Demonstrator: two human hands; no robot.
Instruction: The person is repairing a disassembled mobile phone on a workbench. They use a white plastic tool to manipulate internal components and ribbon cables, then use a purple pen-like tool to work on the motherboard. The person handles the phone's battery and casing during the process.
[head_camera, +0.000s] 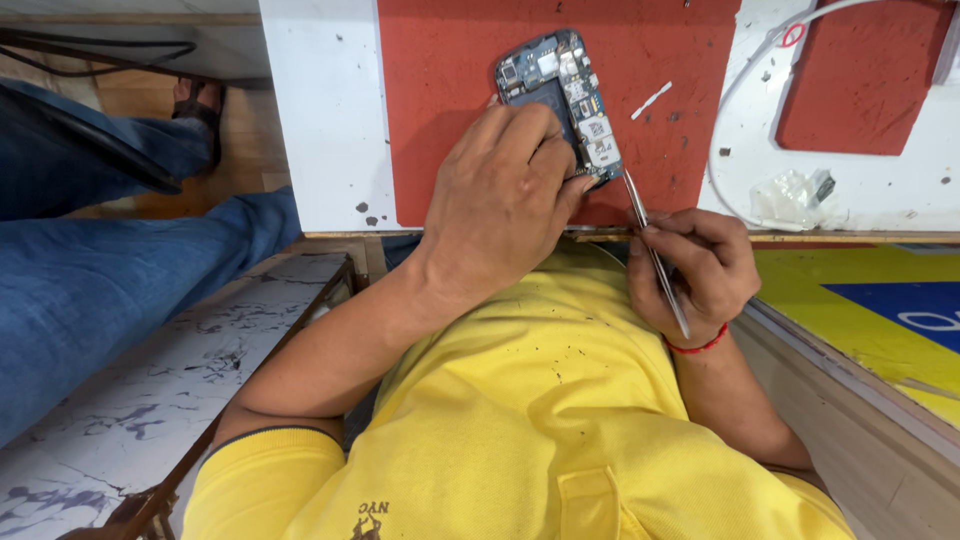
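Left hand pins the opened blue phone with bare circuit board near the worktop's front edge; right hand pinches slim metal tweezers (tips at its lower corner). A slip could scratch components.

Red mat on white bench; yellow shirt (blue-trimmed sleeve); red wristband.

1. I see a white, speckled workbench top with a wooden front edge.
2. A large red rectangular mat lies flat on it.
3. An opened phone with its blue circuit board exposed rests on that mat, tilted.
4. A small white sliver lies on the mat just beside the phone.
5. A second, smaller red mat lies to the right.
6. A thin white cable curves over the white surface.
7. A crumpled clear plastic wrapper lies inside the cable's curve.
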